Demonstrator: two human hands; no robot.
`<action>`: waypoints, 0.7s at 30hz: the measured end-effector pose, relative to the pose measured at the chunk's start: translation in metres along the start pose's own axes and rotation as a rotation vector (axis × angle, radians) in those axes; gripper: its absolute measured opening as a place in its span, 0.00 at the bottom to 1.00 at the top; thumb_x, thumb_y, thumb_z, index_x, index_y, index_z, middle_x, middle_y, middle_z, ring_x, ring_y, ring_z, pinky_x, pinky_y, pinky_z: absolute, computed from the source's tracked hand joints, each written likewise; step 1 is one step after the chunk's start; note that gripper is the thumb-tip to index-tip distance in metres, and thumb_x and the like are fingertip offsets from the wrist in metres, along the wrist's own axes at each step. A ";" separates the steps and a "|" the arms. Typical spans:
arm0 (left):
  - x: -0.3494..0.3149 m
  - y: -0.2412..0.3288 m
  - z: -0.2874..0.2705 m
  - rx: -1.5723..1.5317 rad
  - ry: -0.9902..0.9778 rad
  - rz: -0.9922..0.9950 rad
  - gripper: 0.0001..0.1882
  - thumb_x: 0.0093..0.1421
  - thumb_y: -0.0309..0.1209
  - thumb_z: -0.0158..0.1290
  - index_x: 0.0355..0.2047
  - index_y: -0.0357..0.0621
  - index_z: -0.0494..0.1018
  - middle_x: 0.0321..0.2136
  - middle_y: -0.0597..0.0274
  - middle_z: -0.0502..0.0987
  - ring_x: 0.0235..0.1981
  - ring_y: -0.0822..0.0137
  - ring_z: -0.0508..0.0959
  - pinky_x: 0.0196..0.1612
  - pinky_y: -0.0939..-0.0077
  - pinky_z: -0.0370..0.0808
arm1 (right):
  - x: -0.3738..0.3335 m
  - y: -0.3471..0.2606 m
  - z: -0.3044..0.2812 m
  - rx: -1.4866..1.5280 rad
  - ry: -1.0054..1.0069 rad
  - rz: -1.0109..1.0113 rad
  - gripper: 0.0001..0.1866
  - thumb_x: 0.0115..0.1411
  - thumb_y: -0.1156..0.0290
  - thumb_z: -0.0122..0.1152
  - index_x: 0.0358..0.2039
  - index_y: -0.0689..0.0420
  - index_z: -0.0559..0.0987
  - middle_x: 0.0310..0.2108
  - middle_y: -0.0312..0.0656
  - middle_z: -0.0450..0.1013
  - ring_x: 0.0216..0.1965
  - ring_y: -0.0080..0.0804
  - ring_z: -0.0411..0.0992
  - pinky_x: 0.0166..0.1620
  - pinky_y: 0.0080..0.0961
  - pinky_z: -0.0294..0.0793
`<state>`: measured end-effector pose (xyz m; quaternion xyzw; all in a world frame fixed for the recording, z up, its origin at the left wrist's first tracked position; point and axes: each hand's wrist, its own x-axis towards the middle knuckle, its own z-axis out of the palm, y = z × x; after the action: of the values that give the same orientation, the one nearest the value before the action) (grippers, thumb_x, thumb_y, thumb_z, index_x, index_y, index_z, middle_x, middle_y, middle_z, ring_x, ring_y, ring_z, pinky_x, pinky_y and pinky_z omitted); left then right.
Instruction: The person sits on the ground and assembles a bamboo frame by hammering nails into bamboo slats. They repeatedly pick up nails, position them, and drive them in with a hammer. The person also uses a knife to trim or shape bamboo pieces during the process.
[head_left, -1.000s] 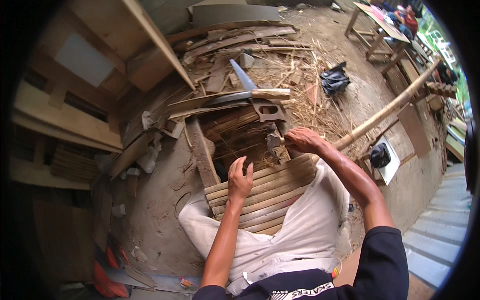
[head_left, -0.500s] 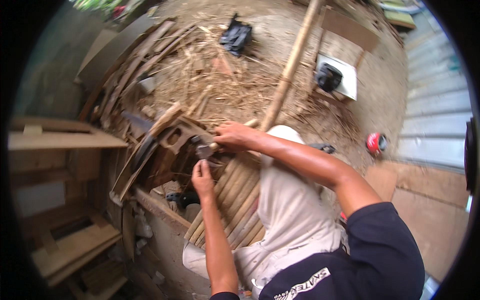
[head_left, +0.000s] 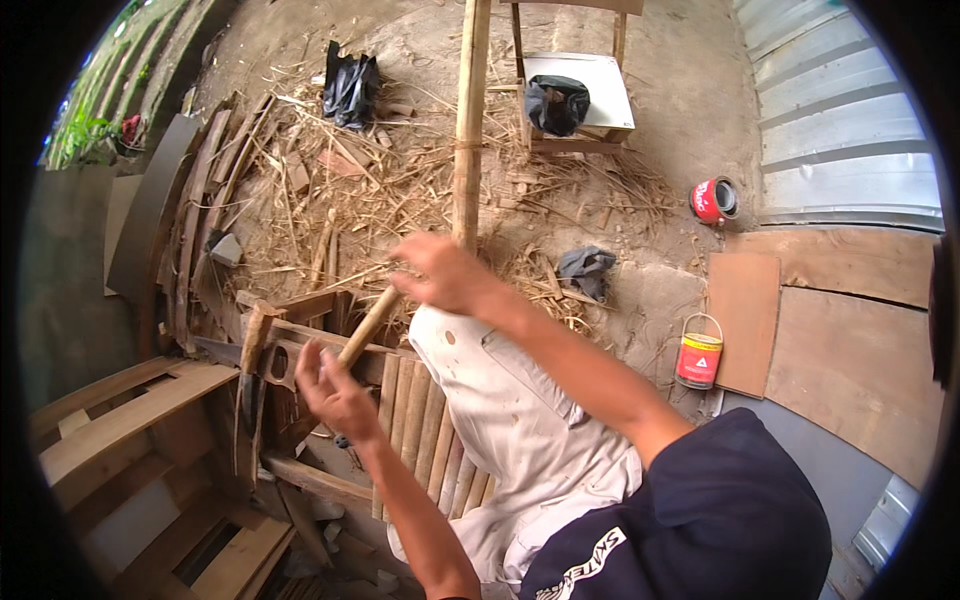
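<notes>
My right hand (head_left: 445, 272), somewhat blurred, is at the upper end of a pale wooden handle (head_left: 370, 327), apparently that of a hammer. The handle slants down toward my left hand (head_left: 340, 398), whose fingers are spread beside its lower end. The hammer's head is out of sight behind that hand. Just left of my left hand, a handsaw (head_left: 278, 364) with a wooden grip lies on a wooden frame (head_left: 318, 480). Several round wooden slats (head_left: 405, 400) line the frame, beside my leg in pale trousers.
A tall pole (head_left: 470, 140) rises ahead, amid scattered wood shavings (head_left: 400, 190). Wooden shelving (head_left: 150, 400) stands at left. Right of me are a red paint can (head_left: 698, 360), another tipped can (head_left: 714, 200) and boards (head_left: 850, 370). A black bag (head_left: 557, 105) rests on a white-topped chair (head_left: 605, 90).
My view has swung to the right. My hands have moved apart, with the handle now visible between them; my left fingers have gone from a pinch at the dark hammer head to spread.
</notes>
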<state>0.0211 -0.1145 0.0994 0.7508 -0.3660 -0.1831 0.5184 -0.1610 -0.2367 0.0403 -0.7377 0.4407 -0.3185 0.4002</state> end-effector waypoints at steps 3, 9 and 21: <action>-0.006 0.028 0.067 -0.289 -0.145 -0.005 0.10 0.67 0.25 0.48 0.45 0.37 0.75 0.40 0.59 0.77 0.40 0.69 0.77 0.44 0.78 0.76 | -0.024 0.059 -0.048 0.093 0.113 0.323 0.15 0.61 0.63 0.62 0.41 0.61 0.81 0.37 0.45 0.79 0.35 0.32 0.77 0.40 0.28 0.76; -0.017 0.043 0.193 -0.703 -0.324 -0.460 0.10 0.70 0.30 0.47 0.46 0.38 0.73 0.35 0.59 0.78 0.35 0.71 0.78 0.39 0.75 0.77 | -0.059 0.213 -0.100 0.034 0.263 0.684 0.14 0.61 0.63 0.62 0.39 0.62 0.78 0.31 0.44 0.78 0.33 0.31 0.77 0.37 0.31 0.76; 0.009 0.007 0.274 -0.492 -0.452 -0.716 0.10 0.69 0.31 0.48 0.44 0.39 0.74 0.29 0.64 0.77 0.27 0.74 0.75 0.32 0.79 0.74 | 0.022 0.433 -0.120 -0.124 0.691 0.784 0.08 0.59 0.67 0.61 0.35 0.57 0.80 0.31 0.47 0.79 0.37 0.47 0.78 0.42 0.39 0.75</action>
<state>-0.1551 -0.2989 -0.0019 0.6262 -0.1340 -0.5893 0.4925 -0.4217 -0.4199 -0.2775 -0.3916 0.8080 -0.3428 0.2762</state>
